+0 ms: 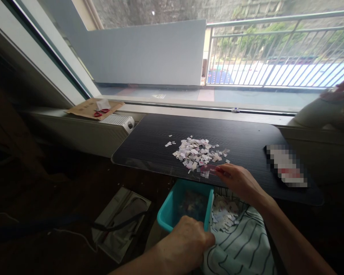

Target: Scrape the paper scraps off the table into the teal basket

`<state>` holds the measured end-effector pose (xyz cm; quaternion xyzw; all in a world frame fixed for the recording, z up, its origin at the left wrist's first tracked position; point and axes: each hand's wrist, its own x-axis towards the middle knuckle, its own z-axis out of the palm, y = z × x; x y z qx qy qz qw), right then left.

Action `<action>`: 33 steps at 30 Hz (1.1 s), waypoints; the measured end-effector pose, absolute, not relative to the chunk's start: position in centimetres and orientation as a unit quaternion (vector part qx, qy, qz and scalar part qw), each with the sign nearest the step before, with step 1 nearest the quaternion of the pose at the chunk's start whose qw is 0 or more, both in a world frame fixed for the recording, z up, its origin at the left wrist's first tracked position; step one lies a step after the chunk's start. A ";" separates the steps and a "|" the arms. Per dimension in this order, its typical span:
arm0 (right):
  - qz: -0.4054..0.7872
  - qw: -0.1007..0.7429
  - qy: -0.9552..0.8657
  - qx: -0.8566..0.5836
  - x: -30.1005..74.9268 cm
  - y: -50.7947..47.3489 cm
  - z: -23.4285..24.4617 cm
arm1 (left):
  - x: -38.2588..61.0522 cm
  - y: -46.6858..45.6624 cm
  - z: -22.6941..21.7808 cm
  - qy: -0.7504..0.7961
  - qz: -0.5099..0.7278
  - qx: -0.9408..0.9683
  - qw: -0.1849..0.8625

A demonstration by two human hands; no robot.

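A loose pile of small paper scraps lies on the dark tabletop. At the near edge of the pile, my right hand pinches a flat, see-through pinkish strip that looks like a ruler. Its far end touches the nearest scraps. My left hand is closed round the near rim of a teal plastic bin, held just below the table edge. What lies in the bin is dark and hard to make out. More scraps rest on the striped cloth beside the bin.
Red scissors sit on a brown paper envelope on the left sill. A pixelated dark object lies at the table's right. Below left is an open-topped box. A small item rests on the window ledge.
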<state>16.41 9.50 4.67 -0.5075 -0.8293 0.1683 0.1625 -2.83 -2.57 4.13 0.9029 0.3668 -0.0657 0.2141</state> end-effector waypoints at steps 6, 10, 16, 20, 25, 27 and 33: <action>0.184 0.168 -0.840 -0.482 16.4 9.8 4.5 | -2.6 -2.5 4.0 0.375 -0.051 0.905 0.194; 0.199 0.166 -0.840 -0.477 17.9 9.0 4.3 | -2.5 -2.4 4.0 0.373 -0.052 0.905 0.198; 0.191 0.198 -0.813 -0.514 19.0 7.7 3.6 | -2.1 -2.4 4.3 0.378 -0.038 0.902 0.205; 0.225 0.177 -0.824 -0.488 18.6 7.2 4.0 | -1.8 -2.2 4.8 0.370 -0.072 0.901 0.213; 0.200 0.205 -0.811 -0.510 18.3 7.7 3.8 | -1.8 -2.3 4.8 0.378 -0.064 0.898 0.216; 0.203 0.196 -0.815 -0.507 18.5 7.4 3.7 | -1.9 -2.4 4.7 0.383 -0.050 0.897 0.217; 0.223 0.180 -0.825 -0.488 18.4 6.7 4.2 | -1.9 -2.1 4.9 0.375 -0.065 0.894 0.235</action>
